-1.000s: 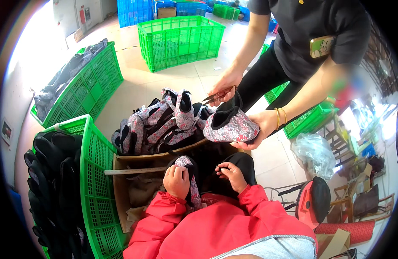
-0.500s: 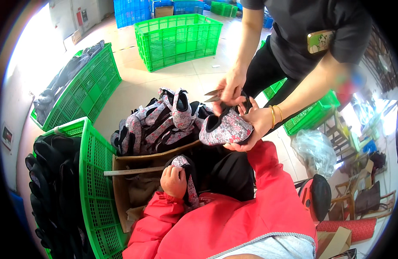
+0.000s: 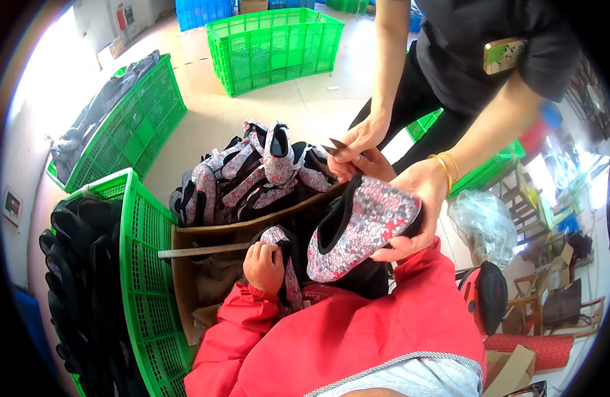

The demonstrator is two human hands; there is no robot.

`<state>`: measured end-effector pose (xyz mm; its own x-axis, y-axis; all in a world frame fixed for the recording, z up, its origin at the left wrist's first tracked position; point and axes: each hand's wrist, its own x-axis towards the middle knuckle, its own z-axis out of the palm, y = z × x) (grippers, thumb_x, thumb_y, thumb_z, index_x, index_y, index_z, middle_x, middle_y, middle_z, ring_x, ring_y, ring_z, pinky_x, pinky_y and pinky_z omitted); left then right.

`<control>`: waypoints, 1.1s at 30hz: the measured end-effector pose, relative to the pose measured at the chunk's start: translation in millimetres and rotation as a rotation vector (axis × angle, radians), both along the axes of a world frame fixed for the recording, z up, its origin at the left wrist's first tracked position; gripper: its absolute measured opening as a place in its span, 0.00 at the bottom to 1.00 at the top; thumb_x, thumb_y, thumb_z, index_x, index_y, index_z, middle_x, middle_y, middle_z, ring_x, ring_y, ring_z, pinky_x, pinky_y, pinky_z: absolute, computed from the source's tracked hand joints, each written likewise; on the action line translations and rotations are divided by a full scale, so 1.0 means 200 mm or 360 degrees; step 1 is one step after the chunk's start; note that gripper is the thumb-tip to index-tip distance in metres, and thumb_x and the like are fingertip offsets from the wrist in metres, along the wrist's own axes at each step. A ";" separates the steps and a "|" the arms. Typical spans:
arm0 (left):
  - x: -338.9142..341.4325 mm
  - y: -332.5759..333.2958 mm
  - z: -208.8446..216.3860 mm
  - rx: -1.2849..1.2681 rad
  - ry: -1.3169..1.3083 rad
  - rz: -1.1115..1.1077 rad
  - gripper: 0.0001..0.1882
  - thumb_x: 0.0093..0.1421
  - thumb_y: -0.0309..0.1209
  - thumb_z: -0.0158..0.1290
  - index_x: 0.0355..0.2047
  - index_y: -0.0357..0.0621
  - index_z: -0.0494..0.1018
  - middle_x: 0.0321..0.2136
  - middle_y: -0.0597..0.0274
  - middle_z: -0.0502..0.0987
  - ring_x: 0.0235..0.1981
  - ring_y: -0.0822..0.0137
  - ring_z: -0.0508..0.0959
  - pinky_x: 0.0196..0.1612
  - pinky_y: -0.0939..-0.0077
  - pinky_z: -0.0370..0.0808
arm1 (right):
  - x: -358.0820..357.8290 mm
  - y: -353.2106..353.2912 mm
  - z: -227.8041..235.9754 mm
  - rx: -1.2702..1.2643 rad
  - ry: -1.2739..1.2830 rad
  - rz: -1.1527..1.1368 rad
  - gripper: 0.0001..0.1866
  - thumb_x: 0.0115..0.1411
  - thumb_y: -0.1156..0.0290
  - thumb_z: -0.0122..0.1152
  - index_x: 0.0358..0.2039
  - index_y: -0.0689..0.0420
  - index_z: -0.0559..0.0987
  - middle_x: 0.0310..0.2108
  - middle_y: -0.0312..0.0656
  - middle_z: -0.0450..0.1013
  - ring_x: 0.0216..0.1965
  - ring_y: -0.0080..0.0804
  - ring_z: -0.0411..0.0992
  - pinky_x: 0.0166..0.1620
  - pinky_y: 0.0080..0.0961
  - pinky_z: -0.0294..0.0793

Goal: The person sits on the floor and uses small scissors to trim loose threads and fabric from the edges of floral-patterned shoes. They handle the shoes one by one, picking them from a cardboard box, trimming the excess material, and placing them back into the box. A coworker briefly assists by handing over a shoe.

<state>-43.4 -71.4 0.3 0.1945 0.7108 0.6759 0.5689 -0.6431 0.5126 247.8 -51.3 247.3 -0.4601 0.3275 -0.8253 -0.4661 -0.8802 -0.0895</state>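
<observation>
A floral-patterned slipper shoe (image 3: 361,231) with a black lining sits at the centre of the scene, tilted with its opening facing left, just above the lap of a seated person in a red jacket. A co-worker's hand (image 3: 411,198), wearing thin gold bangles, cups the shoe from the right and underneath, while the co-worker's other hand (image 3: 358,142) pinches a small dark pointed tool just above the shoe's back edge. The seated person's right hand (image 3: 376,163) is mostly hidden behind the shoe and the co-worker's hands, with only a few fingers showing near the shoe's upper edge; whether it grips anything cannot be told. The seated person's left hand (image 3: 264,266) is curled closed around a second floral shoe (image 3: 285,264), holding it low against the edge of a brown cardboard box (image 3: 186,278). Beyond the box lies a pile of matching floral shoes (image 3: 252,172) with black trim. To the left stands a green plastic crate (image 3: 143,264) packed with black shoes (image 3: 77,278), and behind it another green crate (image 3: 136,126) holds grey fabric. An empty-looking green crate (image 3: 278,40) sits farther back on the pale tiled floor (image 3: 206,112). A clear plastic bag (image 3: 483,225) lies to the right.
</observation>
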 end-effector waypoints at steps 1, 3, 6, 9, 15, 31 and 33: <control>0.01 0.01 0.00 0.0005 0.0013 0.0015 0.09 0.48 0.20 0.59 0.25 0.43 0.69 0.24 0.55 0.72 0.28 0.51 0.74 0.32 0.62 0.72 | 0.01 -0.04 -0.04 0.0342 -0.0171 -0.0067 0.17 0.67 0.63 0.54 0.52 0.59 0.72 0.47 0.43 0.72 0.37 0.30 0.73 0.37 0.21 0.70; -0.01 0.00 -0.01 -0.0009 0.0016 0.0047 0.08 0.49 0.20 0.59 0.25 0.42 0.69 0.24 0.54 0.71 0.29 0.51 0.74 0.31 0.61 0.72 | 0.01 -0.12 -0.17 0.1129 -0.0595 -0.0226 0.17 0.67 0.63 0.54 0.51 0.59 0.73 0.46 0.42 0.73 0.36 0.29 0.74 0.35 0.20 0.70; -0.01 0.01 0.00 -0.0023 -0.0105 0.0010 0.08 0.50 0.21 0.60 0.28 0.41 0.70 0.25 0.54 0.73 0.30 0.51 0.75 0.34 0.62 0.73 | 0.02 -0.19 -0.39 0.1828 -0.1087 -0.0314 0.16 0.68 0.64 0.54 0.51 0.59 0.73 0.44 0.41 0.75 0.34 0.27 0.75 0.33 0.18 0.69; -0.03 0.00 0.01 -0.0059 -0.0152 0.0060 0.09 0.50 0.22 0.61 0.29 0.40 0.71 0.26 0.54 0.74 0.30 0.51 0.75 0.34 0.62 0.73 | 0.02 -0.19 -0.75 0.1851 -0.1217 -0.0132 0.16 0.68 0.65 0.54 0.51 0.60 0.74 0.42 0.40 0.76 0.32 0.25 0.76 0.30 0.16 0.68; -0.04 0.00 0.03 -0.0055 -0.0228 0.0018 0.10 0.49 0.20 0.62 0.32 0.39 0.73 0.23 0.57 0.71 0.24 0.60 0.73 0.29 0.69 0.71 | -0.20 -0.43 -1.26 0.1891 -0.0386 -0.0409 0.16 0.65 0.75 0.56 0.53 0.57 0.72 0.36 0.42 0.74 0.32 0.25 0.71 0.36 0.18 0.71; -0.17 0.20 0.22 -0.1610 -0.0062 -0.0687 0.15 0.57 0.28 0.61 0.44 0.36 0.78 0.32 0.66 0.77 0.34 0.76 0.74 0.39 0.79 0.72 | -0.56 -0.31 -1.22 0.1789 -0.0435 -0.0075 0.11 0.68 0.75 0.47 0.50 0.54 0.68 0.33 0.38 0.73 0.20 0.19 0.62 0.23 0.15 0.58; -0.13 0.21 0.29 -0.1540 0.0044 -0.0569 0.12 0.58 0.32 0.60 0.37 0.34 0.79 0.32 0.59 0.78 0.34 0.72 0.77 0.39 0.76 0.73 | -0.57 -0.30 -1.23 0.1792 -0.0431 -0.0071 0.11 0.68 0.75 0.47 0.50 0.54 0.68 0.33 0.38 0.73 0.21 0.19 0.62 0.23 0.15 0.59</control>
